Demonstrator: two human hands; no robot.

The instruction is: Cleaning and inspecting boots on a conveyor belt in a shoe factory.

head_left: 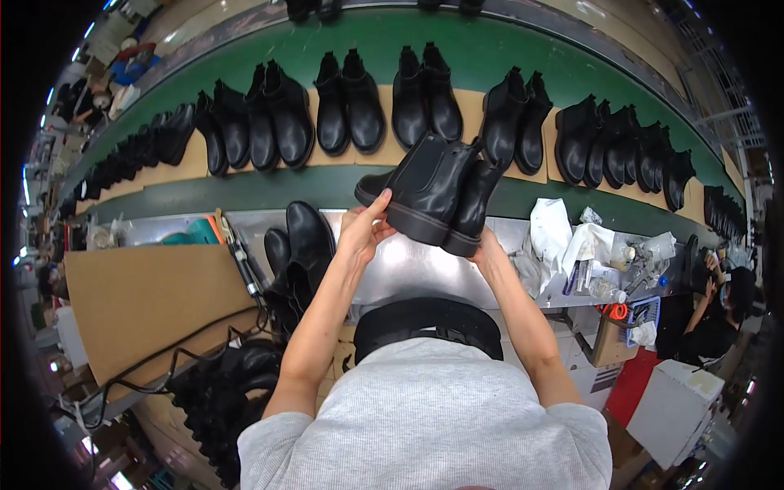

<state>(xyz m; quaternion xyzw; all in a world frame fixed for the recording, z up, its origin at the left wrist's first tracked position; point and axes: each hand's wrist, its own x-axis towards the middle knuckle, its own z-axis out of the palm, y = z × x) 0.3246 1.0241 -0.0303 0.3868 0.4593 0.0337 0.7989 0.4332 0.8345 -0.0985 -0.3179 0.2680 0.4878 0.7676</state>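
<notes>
A pair of black ankle boots (424, 181) with elastic side panels is held up side by side above the metal ledge, soles downward and toes to the left. My left hand (365, 231) grips the nearer boot low at its front, thumb against the upper and fingers curled by the sole. At the heel end, my right hand (490, 251) is closed around the lower back of the second boot (474, 204); its fingers are partly hidden behind the sole. Left of my left forearm, another pair of black boots (310, 237) rests on the ledge.
Beyond the ledge, a green conveyor (343, 184) carries a long row of black boots (351, 114) on brown cardboard. White paper (551, 233), pens and small bottles clutter the right. A cardboard sheet (155, 302) and cable lie left. A co-worker (719, 314) sits far right.
</notes>
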